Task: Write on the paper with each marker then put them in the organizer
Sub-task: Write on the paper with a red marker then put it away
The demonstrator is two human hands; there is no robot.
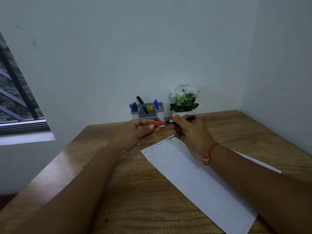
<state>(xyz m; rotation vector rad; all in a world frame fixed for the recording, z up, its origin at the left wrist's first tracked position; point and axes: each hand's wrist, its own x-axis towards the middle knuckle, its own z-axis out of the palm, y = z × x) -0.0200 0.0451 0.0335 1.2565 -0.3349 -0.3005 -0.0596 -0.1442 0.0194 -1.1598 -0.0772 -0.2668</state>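
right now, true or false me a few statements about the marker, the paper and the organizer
1. The left hand and right hand both hold the red marker. True.
2. The organizer is empty. False: several markers stand in it.
3. The paper has writing near its far edge. True.
4. The plant stands left of the organizer. False: it is on the right.

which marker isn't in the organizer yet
The red marker, held level between the left hand and right hand. The other markers, blue, green and black, all stand in the grey organizer.
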